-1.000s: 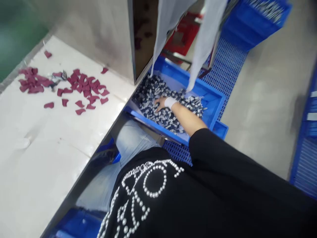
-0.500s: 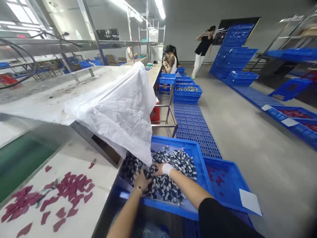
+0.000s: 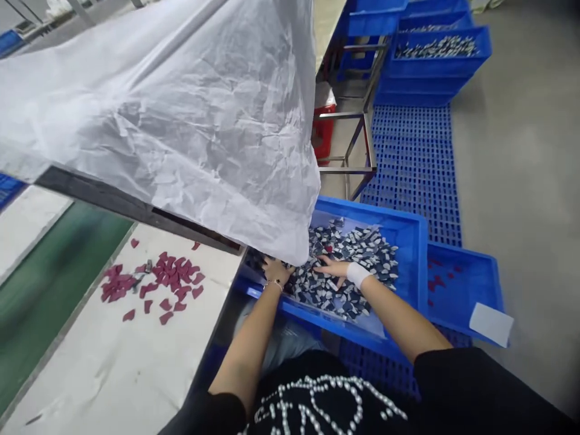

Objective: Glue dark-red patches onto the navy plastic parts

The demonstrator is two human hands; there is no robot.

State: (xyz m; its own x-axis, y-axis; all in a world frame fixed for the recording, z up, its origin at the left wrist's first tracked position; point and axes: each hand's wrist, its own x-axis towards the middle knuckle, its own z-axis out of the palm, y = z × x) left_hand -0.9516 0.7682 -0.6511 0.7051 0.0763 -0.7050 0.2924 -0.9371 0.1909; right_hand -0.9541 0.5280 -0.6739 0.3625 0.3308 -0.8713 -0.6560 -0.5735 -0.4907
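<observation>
A blue plastic crate (image 3: 410, 232) holds a heap of small dark-and-white cut pieces (image 3: 362, 254). My left hand (image 3: 277, 272) rests on the pieces at the crate's left side, fingers spread, partly beneath the hanging white sheet (image 3: 217, 121). Over the middle of the heap, my right hand (image 3: 334, 269), with a white band round the wrist, has its fingers apart and touching the pieces. I cannot make out anything held in either hand. One small red piece (image 3: 328, 249) lies among the dark ones just beyond my right fingers.
Maroon cut pieces (image 3: 170, 272) lie scattered on a white-covered table (image 3: 149, 368) at the left, beside a green belt (image 3: 90, 254). A second blue crate (image 3: 466, 302) with a few red pieces stands at the right. A metal frame (image 3: 369, 142) and stacked crates (image 3: 421, 84) stand beyond.
The view has tilted down and come closer over the crate. My hands are still in the heap; the right hand's fingers are spread more, and a red piece now shows near them.
</observation>
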